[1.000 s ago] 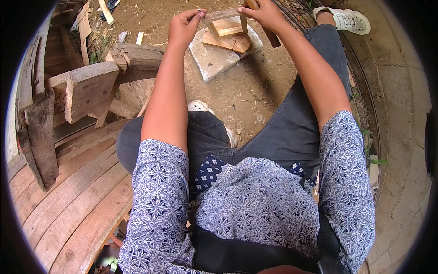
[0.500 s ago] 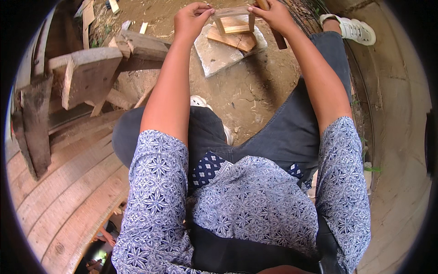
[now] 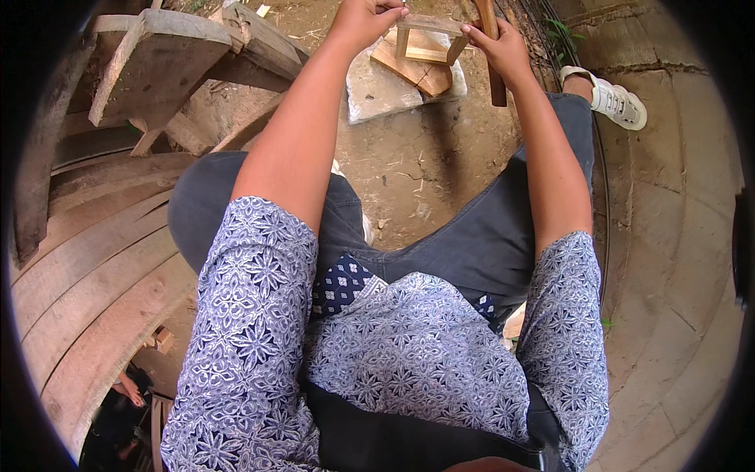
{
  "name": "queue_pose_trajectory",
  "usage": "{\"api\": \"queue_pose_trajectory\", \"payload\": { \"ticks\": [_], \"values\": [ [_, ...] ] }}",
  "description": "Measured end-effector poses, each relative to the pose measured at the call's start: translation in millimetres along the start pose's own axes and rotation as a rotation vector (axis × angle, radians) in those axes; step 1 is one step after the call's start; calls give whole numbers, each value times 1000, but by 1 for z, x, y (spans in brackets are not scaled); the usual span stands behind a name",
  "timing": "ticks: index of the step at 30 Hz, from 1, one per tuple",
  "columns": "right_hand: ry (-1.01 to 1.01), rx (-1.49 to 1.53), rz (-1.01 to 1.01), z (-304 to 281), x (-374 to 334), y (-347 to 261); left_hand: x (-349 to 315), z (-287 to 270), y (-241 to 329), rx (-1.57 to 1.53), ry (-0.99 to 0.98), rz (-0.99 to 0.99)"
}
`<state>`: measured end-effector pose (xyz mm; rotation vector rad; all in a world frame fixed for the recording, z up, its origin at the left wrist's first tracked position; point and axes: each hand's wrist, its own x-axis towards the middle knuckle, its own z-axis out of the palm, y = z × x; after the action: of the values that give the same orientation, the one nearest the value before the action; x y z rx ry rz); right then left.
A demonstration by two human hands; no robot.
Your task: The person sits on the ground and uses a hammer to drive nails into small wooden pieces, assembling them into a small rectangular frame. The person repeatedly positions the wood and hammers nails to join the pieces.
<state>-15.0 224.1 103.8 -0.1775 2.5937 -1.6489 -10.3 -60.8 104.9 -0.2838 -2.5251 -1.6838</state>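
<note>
A small open wooden frame (image 3: pixel 434 25) stands over a slanted wooden board (image 3: pixel 432 79), which rests on a pale stone slab (image 3: pixel 385 98) on the ground. My left hand (image 3: pixel 368 23) is closed in a pinch at the frame's left top corner. Something tiny may be between its fingertips, too small to make out. My right hand (image 3: pixel 507 53) grips a wooden-handled tool (image 3: pixel 497 88) whose upper end leaves the picture. Its thumb and fingertip also touch the frame's right end.
Rough timber pieces (image 3: pixel 169 67) are stacked at the left, above long curved-looking planks (image 3: pixel 118 259). A concrete wall or slab (image 3: pixel 661 212) runs along the right, beside my outstretched leg and white shoe (image 3: pixel 617 102). Another person's hand (image 3: pixel 130 389) shows at the lower left.
The view has shifted, so the frame and slab sit slightly further right. My left fingers have moved to above the frame's corner, and the tool's handle hangs more upright in my right hand.
</note>
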Motion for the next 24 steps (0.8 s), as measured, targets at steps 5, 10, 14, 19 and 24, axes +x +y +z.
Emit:
{"api": "queue_pose_trajectory", "payload": {
  "ticks": [5,10,14,19,24],
  "values": [
    [-12,-6,-12,-2,1,2,1,0,0,74,-14,41],
    [-24,-22,-35,-2,2,3,1,3,-1,-94,-44,-26],
    [-13,-24,-38,-2,1,3,2,3,-3,-104,-79,-84],
    [-14,-5,-53,-2,2,7,4,6,-7,-124,-67,-64],
    [-32,22,-62,-2,3,8,4,5,-6,-103,-67,-43]
  ]
}}
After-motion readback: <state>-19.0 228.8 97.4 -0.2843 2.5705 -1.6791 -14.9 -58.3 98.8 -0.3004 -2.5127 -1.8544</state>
